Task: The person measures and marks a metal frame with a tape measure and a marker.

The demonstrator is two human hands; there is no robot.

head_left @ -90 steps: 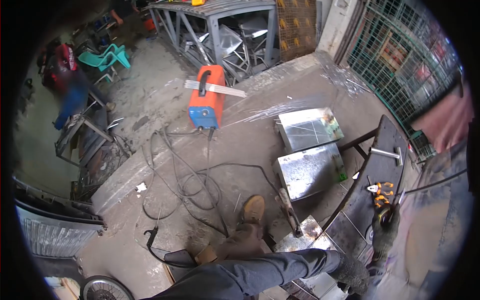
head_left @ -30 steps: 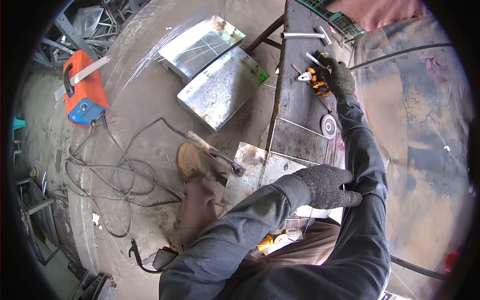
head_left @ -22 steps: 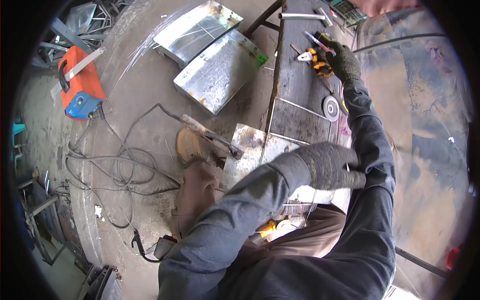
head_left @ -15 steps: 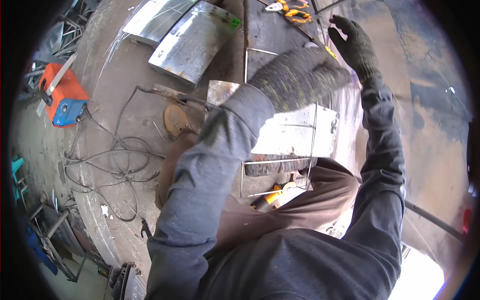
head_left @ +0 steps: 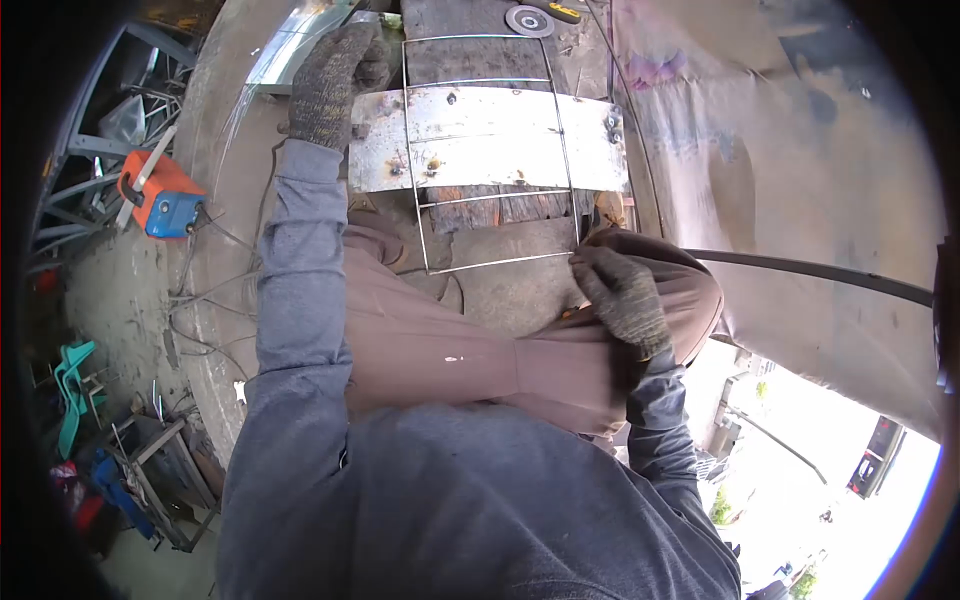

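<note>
A rectangular wire frame [head_left: 487, 200] with thin crossbars lies over a curved, shiny metal sheet [head_left: 500, 110] that has burnt spots on it. My right hand [head_left: 625, 300], in a dark knitted glove, is at the frame's near right corner, its fingertips pinched on the wire. My left hand [head_left: 335, 90], gloved the same way, is beside the sheet's far left corner. Its fingers are curled, and what they hold, if anything, is hidden. Under the sheet and frame are dark, scorched wooden boards [head_left: 460, 210].
A disc [head_left: 529, 21] lies at the far end of the boards, beside a yellow and black tool handle [head_left: 555, 10]. An orange and blue machine [head_left: 165, 195] with cables stands at left. A dark metal bar [head_left: 810, 268] runs along the right. Metal frames [head_left: 165, 470] stand at lower left.
The view has shifted. My left hand has swung from across the sheet to its left side. My right hand has come down from the far right to the frame's near corner.
</note>
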